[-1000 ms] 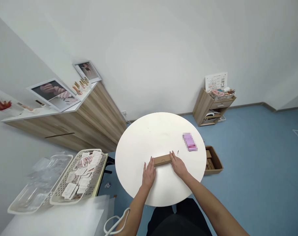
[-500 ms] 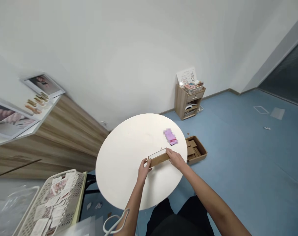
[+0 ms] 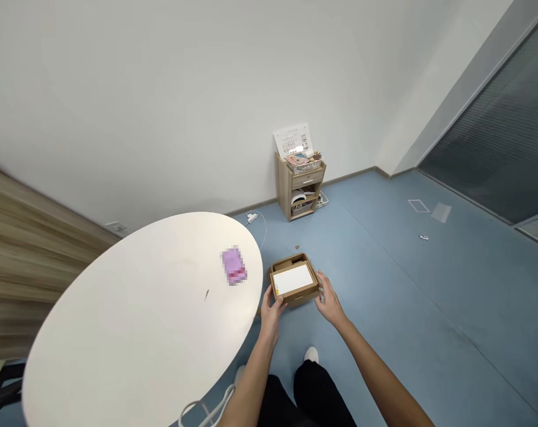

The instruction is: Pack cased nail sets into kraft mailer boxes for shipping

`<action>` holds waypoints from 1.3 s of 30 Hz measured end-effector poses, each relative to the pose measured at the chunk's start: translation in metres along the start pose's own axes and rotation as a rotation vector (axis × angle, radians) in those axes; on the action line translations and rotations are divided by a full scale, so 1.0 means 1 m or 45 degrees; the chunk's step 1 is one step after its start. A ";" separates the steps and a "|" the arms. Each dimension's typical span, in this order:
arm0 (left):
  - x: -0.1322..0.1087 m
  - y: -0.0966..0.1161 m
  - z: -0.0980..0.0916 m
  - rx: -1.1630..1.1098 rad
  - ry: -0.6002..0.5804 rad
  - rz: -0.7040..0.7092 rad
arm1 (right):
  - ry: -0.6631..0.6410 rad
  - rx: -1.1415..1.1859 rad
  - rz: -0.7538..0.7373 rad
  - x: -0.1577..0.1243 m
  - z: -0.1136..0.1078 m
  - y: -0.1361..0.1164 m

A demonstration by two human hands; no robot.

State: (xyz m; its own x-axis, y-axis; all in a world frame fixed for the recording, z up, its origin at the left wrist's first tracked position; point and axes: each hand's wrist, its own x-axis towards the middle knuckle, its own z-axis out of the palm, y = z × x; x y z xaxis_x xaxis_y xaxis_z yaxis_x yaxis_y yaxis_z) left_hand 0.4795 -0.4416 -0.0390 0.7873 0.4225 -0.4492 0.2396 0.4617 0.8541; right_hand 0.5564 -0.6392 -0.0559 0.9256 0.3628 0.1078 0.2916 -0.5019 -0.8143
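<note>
A flat brown cardboard box (image 3: 297, 292) with a white panel on its top is held level between my two hands, right of the round table. My left hand (image 3: 271, 308) grips its left front corner, thumb on top. My right hand (image 3: 329, 298) holds the right edge, fingers along the side. Behind and below it, a larger open cardboard carton (image 3: 276, 261) stands on the floor, partly hidden by the held box; some brown cardboard shows inside.
The white round table (image 3: 140, 308) fills the left, bearing a blurred purple item (image 3: 234, 265) and a small dark scrap (image 3: 207, 293). A wooden cabinet (image 3: 284, 190) stands by the wall with a basket on top. A power strip (image 3: 252, 218) and cable lie on the floor.
The box has moved off the table to the right, over the carton, its white top now facing me. My view has turned right; both hands kept hold.
</note>
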 end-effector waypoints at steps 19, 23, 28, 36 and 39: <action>0.222 -0.266 -0.014 0.684 0.092 -0.567 | -0.889 -0.712 -0.073 0.062 0.128 0.282; 0.281 -0.315 -0.036 0.898 0.037 -0.506 | -0.989 -0.758 -0.128 0.087 0.172 0.345; 0.322 -0.366 -0.049 1.333 -0.210 -0.112 | -1.128 -0.805 -0.152 0.115 0.219 0.402; 0.357 -0.428 -0.063 1.754 -0.527 0.088 | -1.192 -0.720 -0.029 0.120 0.277 0.472; 0.363 -0.437 -0.068 1.706 -0.503 0.085 | -1.193 -0.706 0.035 0.118 0.287 0.484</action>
State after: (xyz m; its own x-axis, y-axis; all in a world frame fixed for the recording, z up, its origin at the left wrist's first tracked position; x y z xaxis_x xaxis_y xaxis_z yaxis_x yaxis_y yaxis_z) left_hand 0.6221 -0.4368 -0.5935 0.8709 0.0655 -0.4872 0.3736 -0.7323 0.5693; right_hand 0.7373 -0.6139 -0.6014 0.4501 0.6824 -0.5759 0.5597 -0.7182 -0.4135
